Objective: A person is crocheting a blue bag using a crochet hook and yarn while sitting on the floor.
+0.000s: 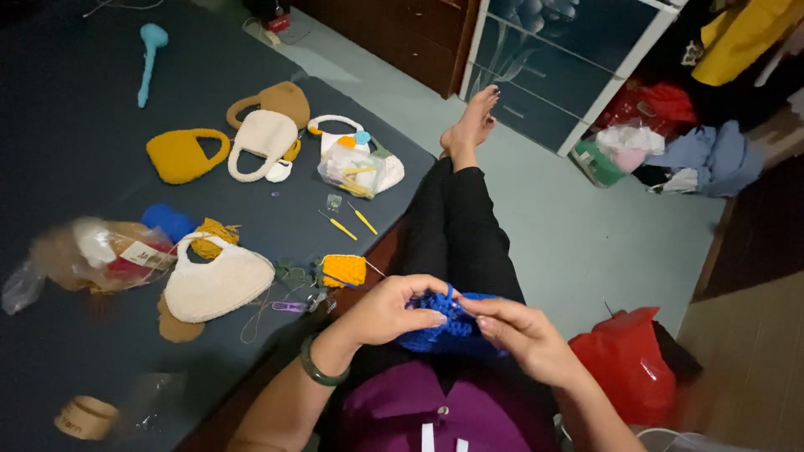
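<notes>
A blue crocheted piece (pixel 444 331) rests on my lap, over black trousers. My left hand (pixel 387 311), with a green bangle on its wrist, pinches the piece's left edge. My right hand (pixel 523 335) grips its right side with the fingers curled in. Both hands meet over the blue yarn. Whether a hook is in either hand cannot be made out.
On the dark mat (pixel 75 142) at left lie a cream crocheted bag (pixel 216 283), a yellow bag (pixel 180 155), a white bag (pixel 261 144), a brown bag (pixel 280 100), a small yellow square (pixel 344 269), yellow-handled hooks (pixel 362 219) and a plastic packet (pixel 100 251). A red bag (pixel 626 362) sits at right. A cabinet (pixel 561 59) stands ahead.
</notes>
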